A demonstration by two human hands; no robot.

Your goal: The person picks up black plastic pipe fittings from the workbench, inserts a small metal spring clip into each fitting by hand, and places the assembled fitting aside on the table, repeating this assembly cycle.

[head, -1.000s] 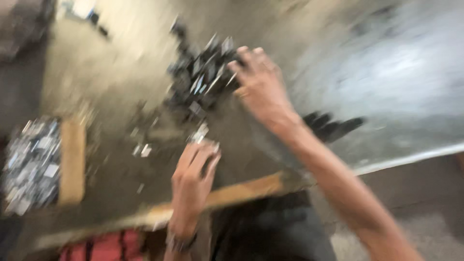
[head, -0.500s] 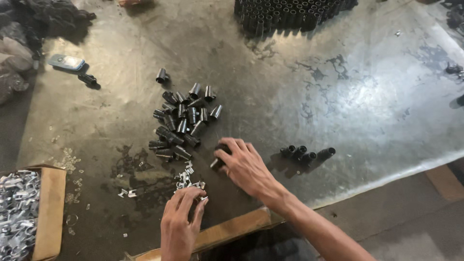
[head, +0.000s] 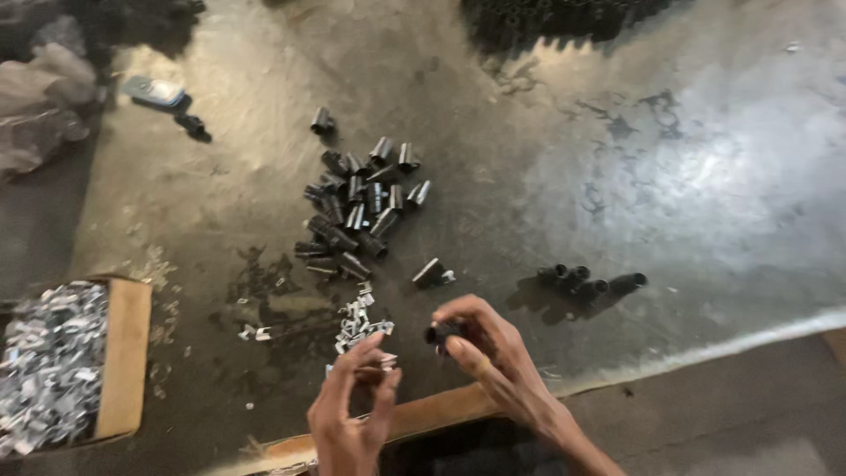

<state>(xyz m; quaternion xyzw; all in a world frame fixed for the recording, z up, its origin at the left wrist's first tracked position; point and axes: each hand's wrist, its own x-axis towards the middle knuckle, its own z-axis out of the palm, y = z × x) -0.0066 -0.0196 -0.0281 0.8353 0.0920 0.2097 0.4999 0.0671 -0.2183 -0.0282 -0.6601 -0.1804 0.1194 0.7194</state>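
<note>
My right hand [head: 480, 348] grips a small black tube [head: 438, 335] between thumb and fingers near the table's front edge. My left hand [head: 352, 410] pinches a small silver metal clip [head: 381, 360] just below a little heap of silver clips [head: 357, 319]. Beyond both hands lies a loose pile of black tubes [head: 357, 207]. One single black tube with a clip on it [head: 432, 272] rests between that pile and my right hand.
A short row of black tubes [head: 586, 282] lies to the right. A cardboard box [head: 123, 353] full of silver clips stands at the left. A dense stack of black tubes [head: 564, 22] sits at the far edge. A small flat object [head: 154, 91] lies far left.
My right hand drew back from the pile toward me, now holding a black tube. My left hand has moved a little right, close to it. The view has steadied and shifted.
</note>
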